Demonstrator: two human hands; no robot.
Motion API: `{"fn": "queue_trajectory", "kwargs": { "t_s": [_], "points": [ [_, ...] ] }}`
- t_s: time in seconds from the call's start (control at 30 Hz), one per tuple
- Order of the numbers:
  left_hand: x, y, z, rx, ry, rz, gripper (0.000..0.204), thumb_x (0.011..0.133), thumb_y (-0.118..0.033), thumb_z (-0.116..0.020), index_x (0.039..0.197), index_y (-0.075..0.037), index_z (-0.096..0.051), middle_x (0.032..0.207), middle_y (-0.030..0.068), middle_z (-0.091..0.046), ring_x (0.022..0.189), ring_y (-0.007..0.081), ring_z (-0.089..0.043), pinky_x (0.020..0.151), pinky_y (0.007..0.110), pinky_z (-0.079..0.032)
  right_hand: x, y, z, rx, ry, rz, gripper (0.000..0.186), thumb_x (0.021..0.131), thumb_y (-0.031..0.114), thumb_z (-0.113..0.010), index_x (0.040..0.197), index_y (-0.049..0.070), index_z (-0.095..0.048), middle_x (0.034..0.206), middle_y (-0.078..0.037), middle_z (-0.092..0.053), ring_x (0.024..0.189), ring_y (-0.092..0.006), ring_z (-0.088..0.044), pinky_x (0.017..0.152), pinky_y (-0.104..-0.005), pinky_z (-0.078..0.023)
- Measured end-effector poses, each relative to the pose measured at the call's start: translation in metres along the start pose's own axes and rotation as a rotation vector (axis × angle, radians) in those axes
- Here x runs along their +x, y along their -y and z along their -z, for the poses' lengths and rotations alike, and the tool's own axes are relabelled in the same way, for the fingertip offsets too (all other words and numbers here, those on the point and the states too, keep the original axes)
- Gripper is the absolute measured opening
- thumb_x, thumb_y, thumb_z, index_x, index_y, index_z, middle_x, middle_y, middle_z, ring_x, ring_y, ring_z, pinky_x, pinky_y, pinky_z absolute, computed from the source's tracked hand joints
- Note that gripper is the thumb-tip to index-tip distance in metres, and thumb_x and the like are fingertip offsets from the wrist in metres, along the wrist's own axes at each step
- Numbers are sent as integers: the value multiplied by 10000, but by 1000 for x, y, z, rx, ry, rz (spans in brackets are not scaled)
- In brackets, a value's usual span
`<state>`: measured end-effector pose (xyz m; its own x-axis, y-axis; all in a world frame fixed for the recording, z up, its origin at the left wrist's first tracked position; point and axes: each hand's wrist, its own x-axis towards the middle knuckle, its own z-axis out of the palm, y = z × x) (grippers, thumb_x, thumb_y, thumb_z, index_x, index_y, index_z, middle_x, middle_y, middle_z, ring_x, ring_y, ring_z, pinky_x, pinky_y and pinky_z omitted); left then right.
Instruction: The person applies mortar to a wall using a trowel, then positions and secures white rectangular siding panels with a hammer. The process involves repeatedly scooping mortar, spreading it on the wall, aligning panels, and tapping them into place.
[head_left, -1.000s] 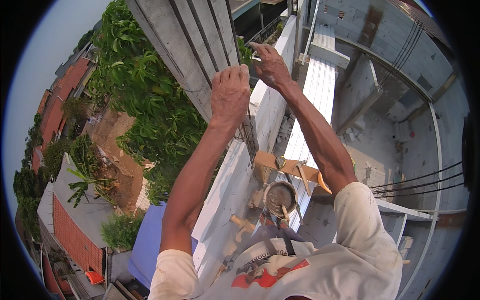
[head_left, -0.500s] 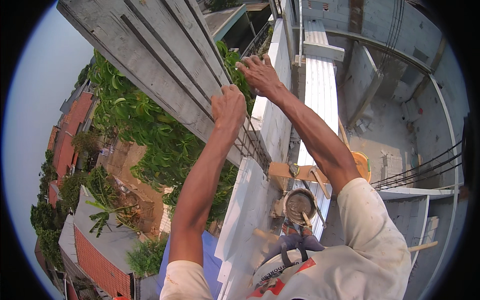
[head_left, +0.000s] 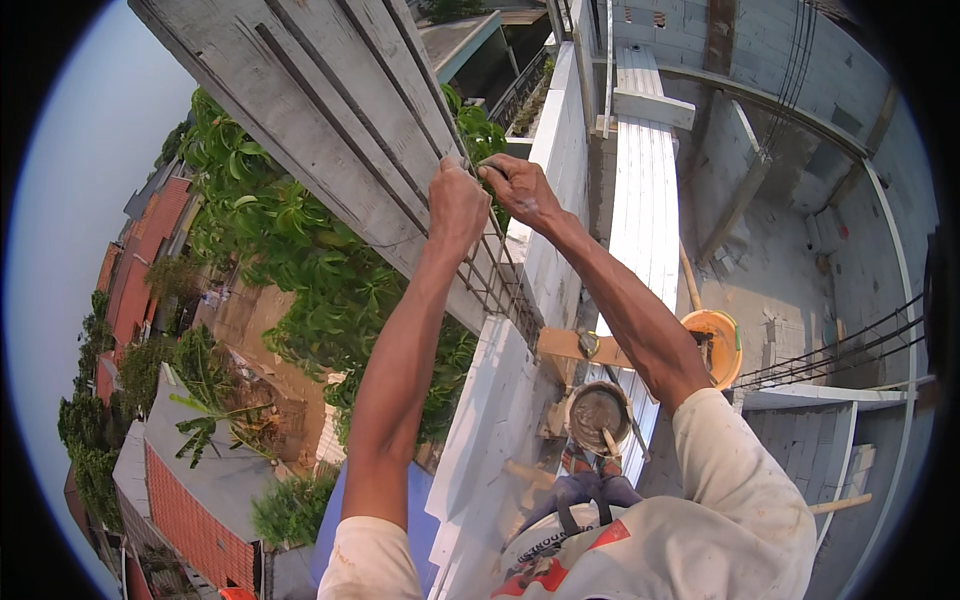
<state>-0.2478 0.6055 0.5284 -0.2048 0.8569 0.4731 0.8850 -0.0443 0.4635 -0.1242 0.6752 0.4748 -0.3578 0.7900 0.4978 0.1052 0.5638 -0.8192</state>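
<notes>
My left hand (head_left: 460, 208) is closed in a fist against the right edge of a tall grey wooden board (head_left: 290, 110) with dark strips along it. Close beside it, my right hand (head_left: 522, 190) has its thumb and fingers pinched together. Whatever sits between the fingers of either hand is too small or hidden to make out. Below the hands, a cage of thin steel reinforcing bars (head_left: 490, 275) runs down along the board to the top of the white block wall (head_left: 490, 390).
Under my right arm lie a brown plank (head_left: 560, 346), a round bucket of grey mortar (head_left: 600, 412) with a stick-like handle in it, and an orange bucket (head_left: 725, 335). A white ribbed panel (head_left: 645, 200) stretches away. Trees (head_left: 320, 260) and roofs lie far below on the left.
My right hand has come down beside my left, its spread fingers now pinched together. My left hand stays closed at the board's edge. The hammer on the plank is now hidden by my arm.
</notes>
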Motion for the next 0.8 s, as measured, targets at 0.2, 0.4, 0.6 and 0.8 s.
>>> {"fn": "queue_trajectory", "kwargs": {
  "t_s": [0.2, 0.4, 0.6, 0.8],
  "points": [
    [-21, -43, 50, -398, 153, 19, 191, 1021, -15, -500, 1162, 13, -626, 987, 149, -720, 787, 239, -714, 742, 372, -565, 11, -58, -2, -416, 82, -249, 314, 980, 306, -607, 1139, 65, -731, 1083, -247, -738, 1051, -454, -689, 915, -525, -543],
    [-125, 7, 100, -438, -78, -103, 152, 1097, -31, -471, 1168, -5, -604, 984, 76, -673, 887, 148, -656, 810, 298, -531, 22, -75, 41, -127, -135, -419, 353, 967, 298, -581, 1096, 9, -738, 1049, -227, -757, 1049, -405, -715, 967, -465, -533],
    [-202, 121, 87, -555, -464, 280, 192, 1123, -73, -422, 1090, -9, -600, 1102, 102, -679, 1122, 196, -675, 975, 342, -537, 30, -74, 38, -410, -27, -207, 378, 936, 303, -581, 1143, 26, -735, 1088, -277, -733, 1065, -460, -689, 975, -501, -526],
    [-216, 146, 40, -274, -431, 388, 180, 1088, -69, -503, 1105, -18, -674, 1020, 52, -729, 817, 129, -602, 786, 286, -493, 45, -96, 27, -522, -24, -319, 347, 932, 271, -561, 1141, 50, -727, 1133, -293, -717, 1108, -471, -677, 1007, -520, -528]
  ]
}}
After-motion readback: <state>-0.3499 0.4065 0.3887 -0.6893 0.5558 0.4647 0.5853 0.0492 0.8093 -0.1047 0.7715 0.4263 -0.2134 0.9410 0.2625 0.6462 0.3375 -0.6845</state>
